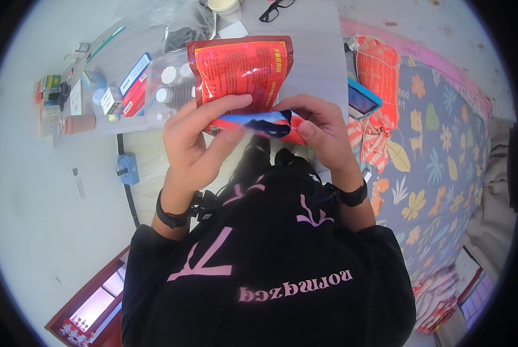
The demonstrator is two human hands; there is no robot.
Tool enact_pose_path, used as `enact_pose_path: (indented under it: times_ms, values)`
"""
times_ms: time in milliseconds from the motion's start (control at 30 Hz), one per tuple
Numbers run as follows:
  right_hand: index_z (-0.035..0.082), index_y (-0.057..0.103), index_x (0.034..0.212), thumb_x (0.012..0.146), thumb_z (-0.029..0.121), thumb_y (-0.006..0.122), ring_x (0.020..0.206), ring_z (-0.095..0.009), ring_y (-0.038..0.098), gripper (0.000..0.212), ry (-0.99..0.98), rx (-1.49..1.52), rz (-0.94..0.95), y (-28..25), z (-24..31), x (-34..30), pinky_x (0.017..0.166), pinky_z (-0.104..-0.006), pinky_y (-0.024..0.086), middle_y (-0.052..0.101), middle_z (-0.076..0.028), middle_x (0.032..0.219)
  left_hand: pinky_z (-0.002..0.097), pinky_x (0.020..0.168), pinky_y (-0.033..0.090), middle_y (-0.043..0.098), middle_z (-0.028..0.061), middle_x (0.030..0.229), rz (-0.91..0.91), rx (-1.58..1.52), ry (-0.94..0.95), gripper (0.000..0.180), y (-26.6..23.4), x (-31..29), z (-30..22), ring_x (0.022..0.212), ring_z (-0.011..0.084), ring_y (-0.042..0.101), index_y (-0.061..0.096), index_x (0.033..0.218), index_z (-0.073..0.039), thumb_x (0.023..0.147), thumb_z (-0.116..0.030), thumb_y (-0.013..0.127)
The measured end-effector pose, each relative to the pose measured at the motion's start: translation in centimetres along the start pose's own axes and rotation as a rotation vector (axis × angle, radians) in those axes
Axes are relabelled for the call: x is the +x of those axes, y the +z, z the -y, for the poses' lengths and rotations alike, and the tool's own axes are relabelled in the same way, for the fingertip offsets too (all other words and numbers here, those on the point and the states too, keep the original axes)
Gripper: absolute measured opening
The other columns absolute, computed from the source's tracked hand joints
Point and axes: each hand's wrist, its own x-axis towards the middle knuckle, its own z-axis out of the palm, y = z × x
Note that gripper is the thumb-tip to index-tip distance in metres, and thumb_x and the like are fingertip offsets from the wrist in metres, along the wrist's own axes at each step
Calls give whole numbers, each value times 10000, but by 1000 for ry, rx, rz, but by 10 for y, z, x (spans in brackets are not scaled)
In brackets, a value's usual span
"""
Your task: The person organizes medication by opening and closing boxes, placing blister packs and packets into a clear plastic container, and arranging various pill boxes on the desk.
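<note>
A pale table (322, 75) stretches beyond the grip, its dark leg (131, 199) to the left. Farther left stands a plain whitish wall (33, 185); cream floor (149, 159) shows just left of and below the grip. Right of it lies a grey-blue bed (426, 191) patterned with flowers and animals. Well below and left, a window (97, 303) framed in red-brown glows lilac. Soft light fills the room.

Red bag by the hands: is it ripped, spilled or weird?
Nothing stands out. The red bag looks untorn where it shows, with no spill visible. Its near end is hidden behind the left hand and a packet.
</note>
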Motion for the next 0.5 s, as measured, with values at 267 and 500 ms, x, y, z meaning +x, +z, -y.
enact_pose_path:
  times_ms: [267, 500]
  values:
    - [-35, 600, 1102, 837, 267, 739, 902, -123, 590, 425, -97, 89, -51, 0, 2, -4, 822, -261, 475, 634, -83, 960, 288, 777, 470, 658, 160, 966, 75, 25, 132, 393, 2, 1, -1, 861, 236, 629, 659, 1128, 8, 744, -72, 674]
    - [-37, 591, 1113, 825, 260, 753, 910, -125, 586, 444, -150, 66, -40, 0, 2, -6, 826, -262, 473, 629, -93, 975, 305, 787, 493, 662, 174, 995, 116, 21, 133, 404, 1, 0, -6, 867, 266, 652, 656, 1132, 12, 732, -38, 678]
